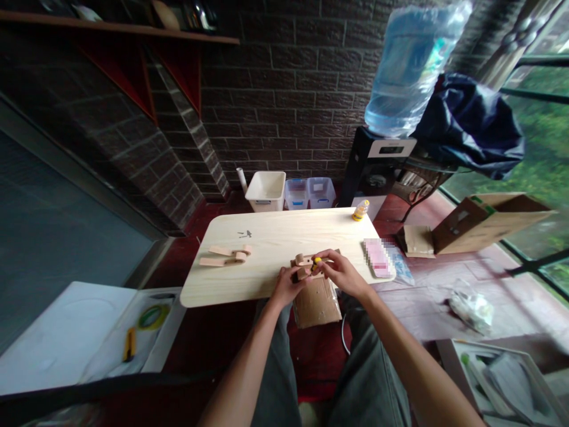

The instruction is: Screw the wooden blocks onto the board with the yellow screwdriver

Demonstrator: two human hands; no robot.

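Close to the table's front edge, my left hand [288,286] is closed on a light wooden piece [303,273] and steadies it over a cardboard sheet [316,302]. Pinched in the fingers of my right hand [340,271] is a small yellow-and-black tool [316,262], which looks like a stubby screwdriver. Its tip meets the wooden part, though the exact contact is too small to make out. A rounded wooden block [300,259] sits just behind my left fingers. Farther left on the table lies another wooden assembly [226,256] with two long strips.
Small dark pieces [244,235] lie on the pale table [275,228]. A yellow-based clear container [360,210] stands at its far right corner, with a pink item [377,258] nearer. Plastic bins [265,193] stand behind; an open white case [151,332] is at left, a cardboard box [480,222] at right.
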